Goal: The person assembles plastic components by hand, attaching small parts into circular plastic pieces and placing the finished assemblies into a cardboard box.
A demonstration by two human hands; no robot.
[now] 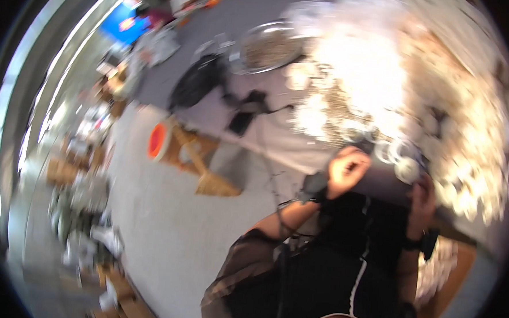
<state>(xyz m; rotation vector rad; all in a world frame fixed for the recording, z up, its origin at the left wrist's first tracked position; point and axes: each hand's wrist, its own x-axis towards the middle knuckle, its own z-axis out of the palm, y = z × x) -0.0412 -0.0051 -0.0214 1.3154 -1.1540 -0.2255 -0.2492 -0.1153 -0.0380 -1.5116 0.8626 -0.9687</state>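
Note:
My left hand (347,171) is over the near edge of the table, its fingers curled in; what they hold, if anything, is too blurred to make out. My right hand (422,199) is to its right, just below a small round white piece (406,170). Whether its fingers touch that piece I cannot tell, as motion smears them. White ring-shaped pieces (388,150) lie between and beyond the two hands. Past them spreads a big heap of small pale pieces (474,142), partly washed out by glare.
A clear round tray (272,47) of small grains stands at the far side, with a black bag (198,84) nearer. To the left are an orange-and-white roll (158,142) and a brown cardboard piece (218,183). Boxes (134,311) and bags line the left floor. A carton (452,284) of pale pieces stands at my right.

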